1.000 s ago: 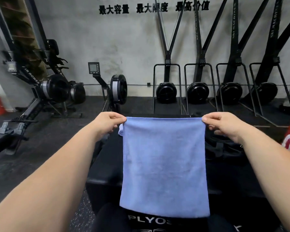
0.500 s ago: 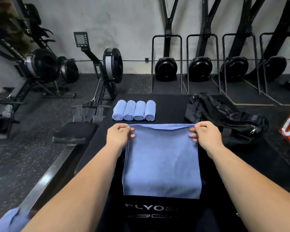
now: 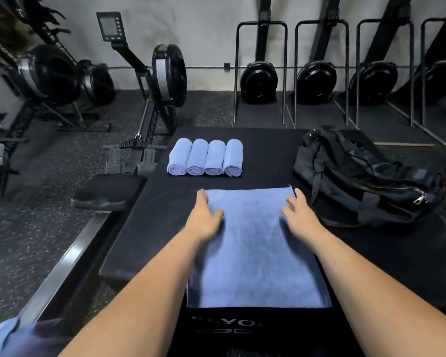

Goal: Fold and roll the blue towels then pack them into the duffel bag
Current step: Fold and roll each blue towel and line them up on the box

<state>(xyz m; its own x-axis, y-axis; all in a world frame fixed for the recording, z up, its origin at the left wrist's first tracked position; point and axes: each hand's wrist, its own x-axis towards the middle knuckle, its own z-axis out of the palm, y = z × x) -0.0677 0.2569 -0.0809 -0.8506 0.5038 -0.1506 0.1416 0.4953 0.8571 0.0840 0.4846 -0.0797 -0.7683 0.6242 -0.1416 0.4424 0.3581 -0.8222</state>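
Blue towel (image 3: 258,248) flat on the black tabletop (image 3: 268,150), near edge at the tabletop's front lip, far edge straight across. Left hand (image 3: 206,215) palm down on the towel's far left corner, fingers straight, grasping nothing. Right hand (image 3: 298,215) at the far right corner, fingers spread and loose, released; contact with the cloth uncertain owing to blur. Four rolled towels (image 3: 205,157) in a row beyond the flat one, touching one another, spiral ends toward the camera, apart from the flat towel. Black duffel bag (image 3: 358,181) slumped on the right of the tabletop, zip pull visible, just beside the right hand. Rowing machine (image 3: 162,73) on the floor to the left. Scrap of blue cloth (image 3: 0,336) at the lower left corner, blurred.
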